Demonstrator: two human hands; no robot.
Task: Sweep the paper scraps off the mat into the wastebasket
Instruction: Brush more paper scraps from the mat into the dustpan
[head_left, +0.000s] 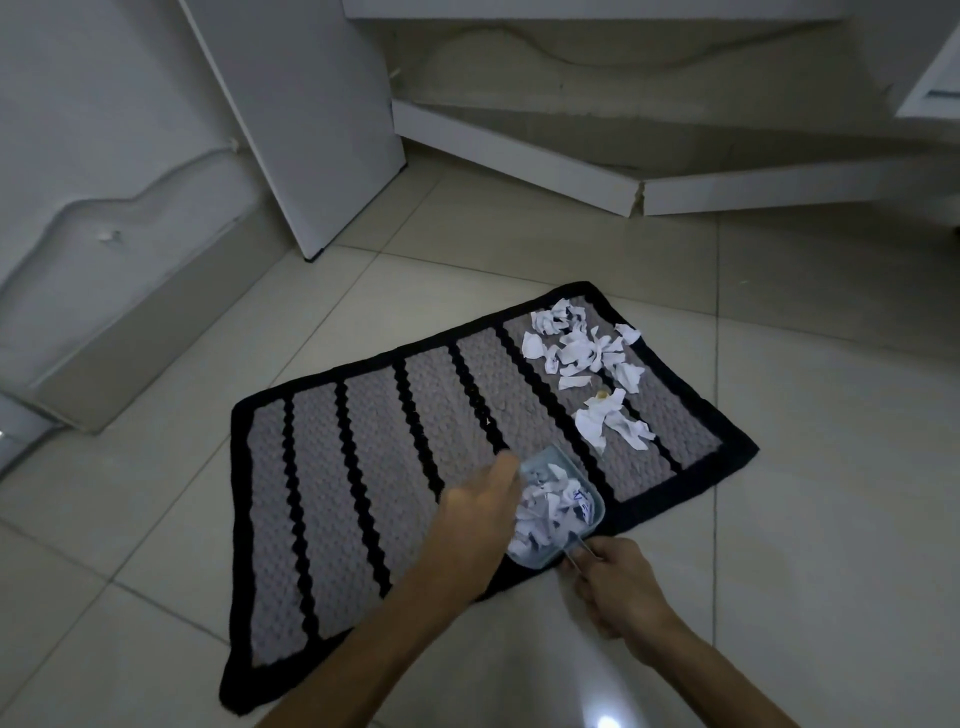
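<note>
Pale floor tiles (779, 467) are carrying a grey-and-black striped mat (363, 467), where crumpled paper scraps (582, 348) are lying near its far right end. More scraps are filling a small clear dustpan (558, 512) at the mat's near edge. The right hand (618, 587) is gripping its handle, while the left hand (478, 519) is resting against the pan, fingers hidden.

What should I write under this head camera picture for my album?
Two hands scoop paper scraps off a striped mat with a dustpan.
</note>
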